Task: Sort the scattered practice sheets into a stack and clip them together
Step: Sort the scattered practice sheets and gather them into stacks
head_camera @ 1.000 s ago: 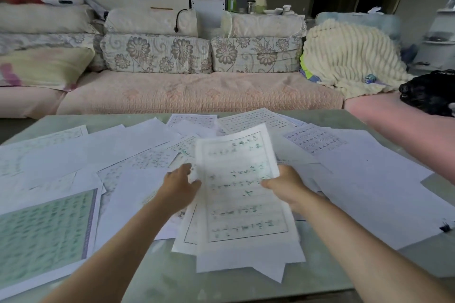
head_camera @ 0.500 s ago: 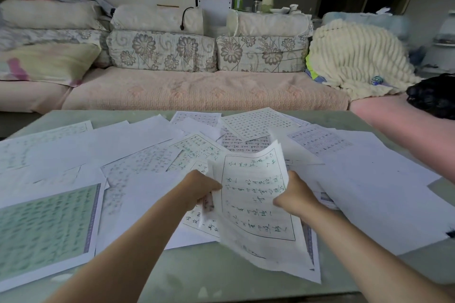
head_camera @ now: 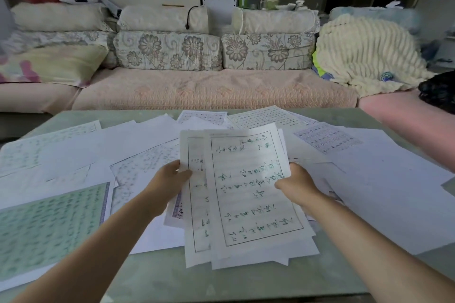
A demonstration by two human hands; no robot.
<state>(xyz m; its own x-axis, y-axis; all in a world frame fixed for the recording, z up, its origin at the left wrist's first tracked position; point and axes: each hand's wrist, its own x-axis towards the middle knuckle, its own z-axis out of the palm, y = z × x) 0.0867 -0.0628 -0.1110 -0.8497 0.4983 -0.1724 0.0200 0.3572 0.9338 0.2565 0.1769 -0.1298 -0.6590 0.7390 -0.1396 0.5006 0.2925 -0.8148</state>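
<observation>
A small bundle of practice sheets (head_camera: 246, 192) with handwritten lines stands raised over the table's middle, its lower end near the front edge. My left hand (head_camera: 170, 179) grips the bundle's left edge, thumb on the front. My right hand (head_camera: 295, 184) pinches its right edge. Many more loose practice sheets (head_camera: 138, 145) lie spread over the table, some printed side up, some blank. A green grid sheet (head_camera: 49, 224) lies at the front left. No clip is visible.
The grey-green table (head_camera: 221, 285) shows bare surface along its front edge. Behind it stands a sofa (head_camera: 197, 91) with floral cushions, a cream knitted blanket (head_camera: 364, 54) and a black object (head_camera: 440, 91) at the right.
The bundle was flipped and turned between my hands, and now stands more upright with a different written face toward me. Both hands keep hold of its edges.
</observation>
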